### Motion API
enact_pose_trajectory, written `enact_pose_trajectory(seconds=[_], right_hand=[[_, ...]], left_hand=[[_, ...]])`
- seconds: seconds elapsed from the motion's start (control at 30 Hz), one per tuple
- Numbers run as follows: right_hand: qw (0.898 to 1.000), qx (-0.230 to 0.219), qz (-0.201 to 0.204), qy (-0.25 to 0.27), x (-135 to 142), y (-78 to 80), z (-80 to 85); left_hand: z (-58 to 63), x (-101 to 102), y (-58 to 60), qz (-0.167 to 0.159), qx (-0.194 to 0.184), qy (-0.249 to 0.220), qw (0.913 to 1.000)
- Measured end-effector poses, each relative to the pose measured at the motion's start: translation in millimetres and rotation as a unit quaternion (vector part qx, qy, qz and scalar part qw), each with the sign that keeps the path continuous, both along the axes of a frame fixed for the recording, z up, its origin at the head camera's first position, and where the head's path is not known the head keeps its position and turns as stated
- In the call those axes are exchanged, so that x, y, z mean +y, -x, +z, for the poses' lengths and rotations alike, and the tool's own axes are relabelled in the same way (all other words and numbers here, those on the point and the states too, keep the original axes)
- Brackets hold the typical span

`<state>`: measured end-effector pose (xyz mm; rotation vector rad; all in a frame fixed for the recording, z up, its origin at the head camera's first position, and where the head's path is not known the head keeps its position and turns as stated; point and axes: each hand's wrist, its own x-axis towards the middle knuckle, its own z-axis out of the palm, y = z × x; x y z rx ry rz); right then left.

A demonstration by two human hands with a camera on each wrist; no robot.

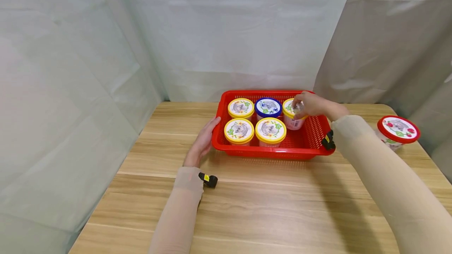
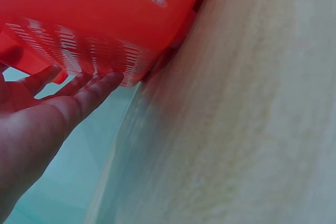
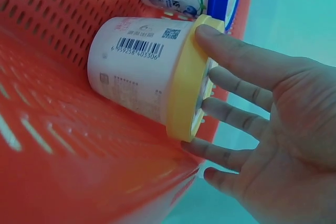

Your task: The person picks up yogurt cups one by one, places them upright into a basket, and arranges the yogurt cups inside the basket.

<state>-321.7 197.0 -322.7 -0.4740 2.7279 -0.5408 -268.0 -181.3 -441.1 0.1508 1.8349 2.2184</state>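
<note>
A red plastic basket [image 1: 271, 150] with slotted walls sits on the wooden table. Inside are several white tubs, one with a blue lid [image 1: 268, 107] and the others with yellow lids, such as the front left tub [image 1: 239, 130]. At the back right, my right hand [image 1: 310, 104] pinches the yellow lid of a tub [image 3: 136, 66], thumb on its rim and fingers spread over the top. That tub leans or stands in the basket; its base contact is unclear. My left hand [image 1: 205, 138] touches the basket's left end, its fingers [image 2: 100, 87] straight along the wall.
A white tub with a red lid [image 1: 399, 128] stands on the table [image 1: 265, 207] to the right of the basket. Pale cloth curtains [image 1: 229, 30] hang behind the table and at both sides. Small black cameras are strapped to both wrists.
</note>
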Motion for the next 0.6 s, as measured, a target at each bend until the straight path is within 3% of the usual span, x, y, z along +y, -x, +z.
enact_pose_trajectory(seconds=[0.33,0.6], right_hand=[[1.0,-0.003,-0.002,-0.016,-1,1.8,0.0],[1.0,0.013,0.025,0.012,13,-3.6,15.9]], left_hand=[[-0.4,0,1.1,0.0,0.0,0.007,1.0],[-0.6,1,1.5,-0.004,0.002,0.0,1.0]])
